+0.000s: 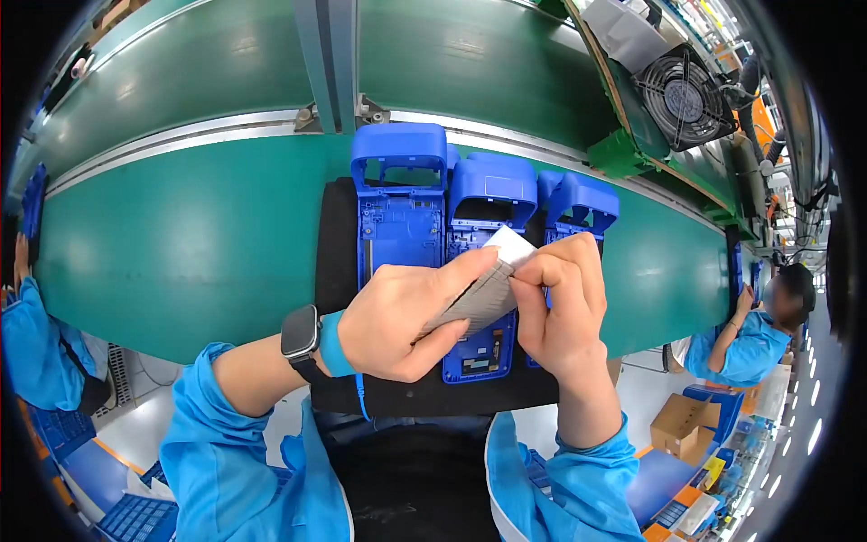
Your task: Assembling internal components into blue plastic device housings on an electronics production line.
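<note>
My left hand [397, 321], with a watch and a blue band on its wrist, is closed round a curved grey sheet of narrow strips [483, 298]. The sheet's far end shows a white backing [511, 246]. At that end my right hand [564, 303] pinches the sheet's edge between thumb and fingers; whether a single strip is lifted there is too small to tell. Beneath both hands lie three blue plastic housings: a left one [402, 237], a middle one [492, 185] and a right one [580, 199], partly covered by my hands.
The housings rest on a black mat [338, 244] on a green bench [181, 235]. A metal rail and post [330, 63] stand beyond. A black fan [684, 98] sits at the far right. Co-workers in blue are at the left [41, 343] and right [750, 339].
</note>
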Demonstrator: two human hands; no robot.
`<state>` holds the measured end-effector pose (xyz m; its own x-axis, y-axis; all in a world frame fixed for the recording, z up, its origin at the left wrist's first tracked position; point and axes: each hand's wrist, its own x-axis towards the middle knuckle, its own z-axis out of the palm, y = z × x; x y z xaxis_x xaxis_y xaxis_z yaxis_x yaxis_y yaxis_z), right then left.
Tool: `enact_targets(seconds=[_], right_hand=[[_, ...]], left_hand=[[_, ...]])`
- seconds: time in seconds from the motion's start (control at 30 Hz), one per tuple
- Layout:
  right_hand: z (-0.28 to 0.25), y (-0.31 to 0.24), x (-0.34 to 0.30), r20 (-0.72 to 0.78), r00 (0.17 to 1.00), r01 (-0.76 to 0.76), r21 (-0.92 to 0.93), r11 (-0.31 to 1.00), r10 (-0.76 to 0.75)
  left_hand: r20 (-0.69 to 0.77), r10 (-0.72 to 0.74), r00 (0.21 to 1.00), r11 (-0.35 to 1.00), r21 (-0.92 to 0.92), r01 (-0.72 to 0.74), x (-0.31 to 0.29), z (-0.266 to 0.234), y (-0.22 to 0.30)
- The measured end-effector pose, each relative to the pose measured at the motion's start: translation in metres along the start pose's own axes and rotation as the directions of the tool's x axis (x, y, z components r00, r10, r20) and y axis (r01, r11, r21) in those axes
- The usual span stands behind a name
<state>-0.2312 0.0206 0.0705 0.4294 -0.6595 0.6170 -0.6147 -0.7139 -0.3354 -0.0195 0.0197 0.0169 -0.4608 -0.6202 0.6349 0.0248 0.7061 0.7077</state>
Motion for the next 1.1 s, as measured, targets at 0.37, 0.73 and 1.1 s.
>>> enact_targets(seconds=[0.37,0.73,1.1], right_hand=[[-0.004,0.007,0.008,0.071,0.997,-0.021,0.077,0.997,0.016],[-0.026,0.006,-0.002,0.046,0.984,-0.179,0.341,0.923,0.174],[-0.075,0.038,-0.037,0.635,0.715,-0.319,-0.076,0.945,0.293]], left_hand=[[-0.019,0.052,0.998,0.999,-0.007,-0.052,0.002,-0.002,-0.003],[-0.117,-0.217,0.969,0.969,-0.148,0.199,-0.003,0.001,-0.008],[-0.261,-0.168,0.950,0.981,-0.142,0.135,-0.006,-0.007,-0.010]])
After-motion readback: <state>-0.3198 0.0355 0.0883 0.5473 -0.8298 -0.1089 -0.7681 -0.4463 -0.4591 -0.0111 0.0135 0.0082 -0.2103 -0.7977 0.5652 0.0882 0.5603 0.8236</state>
